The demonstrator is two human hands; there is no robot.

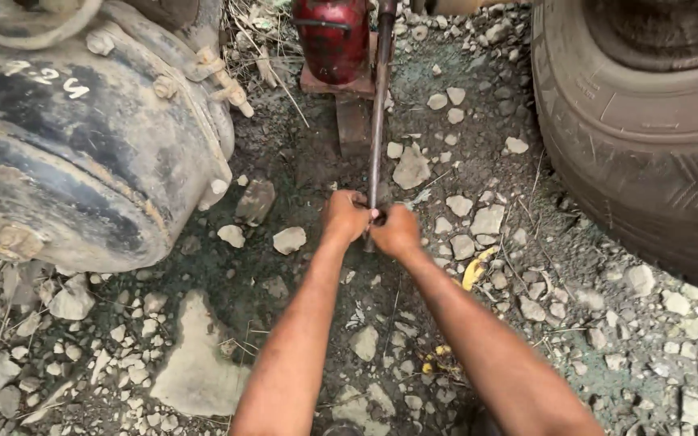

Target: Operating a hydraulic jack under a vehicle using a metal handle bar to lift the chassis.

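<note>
A large worn tyre [640, 137] fills the upper right, and a grimy brake drum [82, 137] bulks at the upper left above stony ground [203, 363]. Between them, at the top, a red bottle jack [333, 36] stands on a flat block. A long steel bar [378, 113] runs from the jack down toward the person. The left hand [346, 216] and right hand [397, 230] sit side by side, touching, with fingers wrapped tight around the bar's near end.
</note>
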